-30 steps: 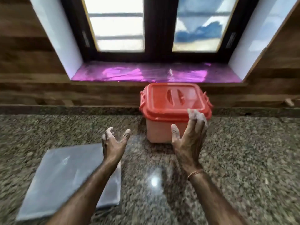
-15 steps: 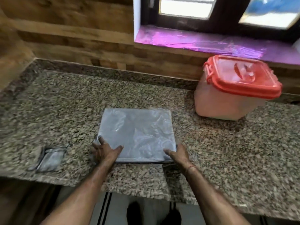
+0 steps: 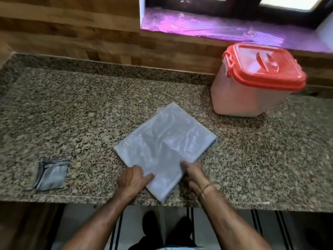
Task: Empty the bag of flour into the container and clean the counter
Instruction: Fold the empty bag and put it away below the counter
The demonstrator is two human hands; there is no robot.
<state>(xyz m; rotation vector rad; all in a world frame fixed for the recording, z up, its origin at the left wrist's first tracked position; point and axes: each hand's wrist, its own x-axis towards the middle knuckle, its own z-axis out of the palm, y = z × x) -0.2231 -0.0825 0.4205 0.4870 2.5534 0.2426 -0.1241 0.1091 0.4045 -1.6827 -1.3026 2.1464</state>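
Flour bag [image 3: 165,141] flat, its near corner in the pinch of left hand [image 3: 132,179] and right hand [image 3: 193,173]; container [image 3: 241,98] lidded.

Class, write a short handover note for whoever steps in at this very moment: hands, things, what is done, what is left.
Left hand: pinches the bag at its near edge, thumb on top.
Right hand: touches the bag's edge; grip unclear.
The bag lies flat on the counter; the container stands back right, lid on.
A grey folded piece lies at the left.
Done: bag looks empty, container closed.
Left: clear the bag away, wipe the counter if needed.
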